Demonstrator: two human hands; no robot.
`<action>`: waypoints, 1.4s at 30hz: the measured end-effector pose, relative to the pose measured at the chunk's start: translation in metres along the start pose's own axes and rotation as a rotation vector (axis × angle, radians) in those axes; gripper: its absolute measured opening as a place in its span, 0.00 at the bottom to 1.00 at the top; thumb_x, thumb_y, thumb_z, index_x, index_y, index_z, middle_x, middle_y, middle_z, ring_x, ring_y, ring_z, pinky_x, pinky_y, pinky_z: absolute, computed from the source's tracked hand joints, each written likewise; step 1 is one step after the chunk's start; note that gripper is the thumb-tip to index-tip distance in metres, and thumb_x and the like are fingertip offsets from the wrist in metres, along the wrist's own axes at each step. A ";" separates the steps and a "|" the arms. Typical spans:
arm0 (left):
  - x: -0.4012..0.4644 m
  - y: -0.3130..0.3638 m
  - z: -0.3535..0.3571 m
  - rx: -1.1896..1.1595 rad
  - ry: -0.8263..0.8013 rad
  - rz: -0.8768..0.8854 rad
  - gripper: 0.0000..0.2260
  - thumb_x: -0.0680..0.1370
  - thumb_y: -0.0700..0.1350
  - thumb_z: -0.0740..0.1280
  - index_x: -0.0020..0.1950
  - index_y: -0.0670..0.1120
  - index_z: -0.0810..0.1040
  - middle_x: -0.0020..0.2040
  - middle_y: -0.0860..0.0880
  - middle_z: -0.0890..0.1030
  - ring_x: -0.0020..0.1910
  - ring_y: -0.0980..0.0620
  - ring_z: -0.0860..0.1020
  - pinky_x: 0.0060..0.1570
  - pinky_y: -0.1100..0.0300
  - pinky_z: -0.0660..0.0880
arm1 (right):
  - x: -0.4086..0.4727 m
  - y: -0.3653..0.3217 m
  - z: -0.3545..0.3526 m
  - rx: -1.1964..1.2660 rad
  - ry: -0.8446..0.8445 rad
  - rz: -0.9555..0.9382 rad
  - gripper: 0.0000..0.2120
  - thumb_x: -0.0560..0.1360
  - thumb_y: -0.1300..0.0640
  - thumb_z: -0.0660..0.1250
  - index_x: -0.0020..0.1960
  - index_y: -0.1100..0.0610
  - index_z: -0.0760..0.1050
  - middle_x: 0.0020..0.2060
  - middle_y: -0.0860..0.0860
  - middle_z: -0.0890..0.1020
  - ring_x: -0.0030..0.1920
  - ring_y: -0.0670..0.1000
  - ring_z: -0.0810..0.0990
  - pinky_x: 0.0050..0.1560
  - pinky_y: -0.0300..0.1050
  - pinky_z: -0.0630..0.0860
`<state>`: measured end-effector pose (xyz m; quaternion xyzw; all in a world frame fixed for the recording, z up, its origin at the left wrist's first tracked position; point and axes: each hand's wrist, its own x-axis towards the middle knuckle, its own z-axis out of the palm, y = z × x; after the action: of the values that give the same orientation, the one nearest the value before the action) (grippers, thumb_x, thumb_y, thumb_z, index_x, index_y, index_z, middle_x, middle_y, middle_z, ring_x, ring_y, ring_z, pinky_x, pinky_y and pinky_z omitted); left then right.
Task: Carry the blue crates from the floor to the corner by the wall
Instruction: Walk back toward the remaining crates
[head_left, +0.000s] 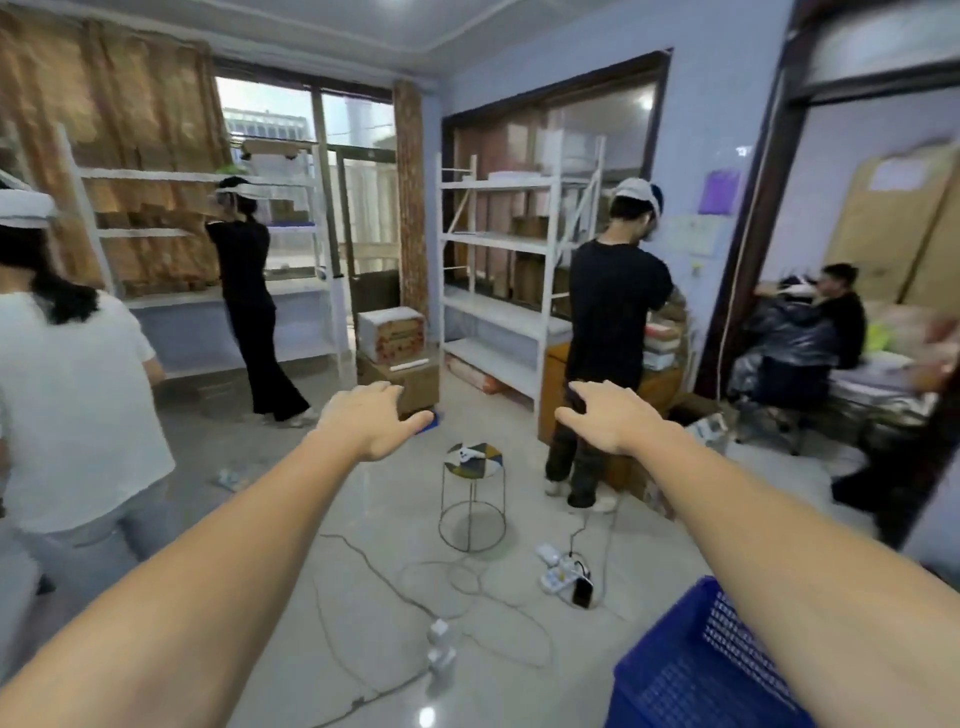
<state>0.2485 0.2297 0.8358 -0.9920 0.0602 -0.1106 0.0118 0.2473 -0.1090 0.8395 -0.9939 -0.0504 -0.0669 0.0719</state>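
Fingers of both hands spread and relaxed, pinching nothing, reaching forward at arm's length: left hand (371, 415), right hand (605, 415). Blue crate (691, 670) well back from the fingertips, low beneath the right forearm, on the floor (363, 545), untouched. Small blue scrap just past the left fingertips, too hidden to name. Stool (474, 460) below and between both sets of fingers, cables (457, 577) nearer than that. Judged barely begun: nothing lifted, carrying to the corner left.
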 end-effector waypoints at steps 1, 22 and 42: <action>0.014 0.019 0.006 -0.008 -0.003 0.046 0.46 0.71 0.77 0.44 0.77 0.49 0.67 0.75 0.47 0.70 0.69 0.43 0.73 0.62 0.46 0.72 | -0.008 0.024 -0.002 -0.008 0.007 0.061 0.35 0.78 0.33 0.52 0.78 0.51 0.62 0.76 0.54 0.68 0.74 0.60 0.66 0.72 0.59 0.64; 0.101 0.438 0.062 -0.133 -0.035 0.590 0.42 0.73 0.76 0.46 0.78 0.50 0.66 0.76 0.47 0.70 0.71 0.43 0.71 0.64 0.43 0.71 | -0.182 0.375 -0.022 -0.105 -0.002 0.616 0.34 0.79 0.36 0.52 0.79 0.53 0.59 0.75 0.56 0.69 0.71 0.60 0.69 0.70 0.57 0.67; 0.270 0.686 0.105 -0.115 -0.045 0.702 0.43 0.73 0.75 0.46 0.76 0.48 0.68 0.72 0.45 0.73 0.65 0.44 0.76 0.58 0.47 0.75 | -0.084 0.631 -0.036 -0.074 0.017 0.692 0.34 0.79 0.36 0.52 0.79 0.53 0.60 0.75 0.55 0.68 0.73 0.59 0.68 0.72 0.59 0.64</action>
<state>0.4527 -0.4831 0.7669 -0.9121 0.4031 -0.0746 -0.0054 0.2290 -0.7430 0.7775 -0.9534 0.2927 -0.0485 0.0547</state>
